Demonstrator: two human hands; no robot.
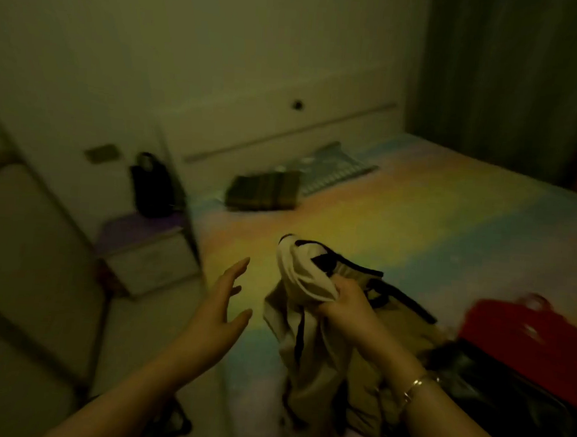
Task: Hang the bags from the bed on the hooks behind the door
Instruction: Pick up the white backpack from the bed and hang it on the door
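Observation:
A beige cloth bag [310,341] with black straps is bunched up above the near edge of the bed [398,225], and my right hand [346,299] is shut on its upper part. My left hand [221,302] hovers just left of the bag with fingers spread and nothing in it. On the bed at the right lie a red bag [527,331] and, in front of it, a black bag [506,397]. The door and its hooks are out of view. The picture is dim and blurred.
The bed has a rainbow-coloured sheet, with a dark folded cloth [265,191] and a patterned pillow [334,168] near the headboard. A bedside cabinet [146,257] at the left carries a black object [152,186]. A dark curtain [511,83] hangs at the far right.

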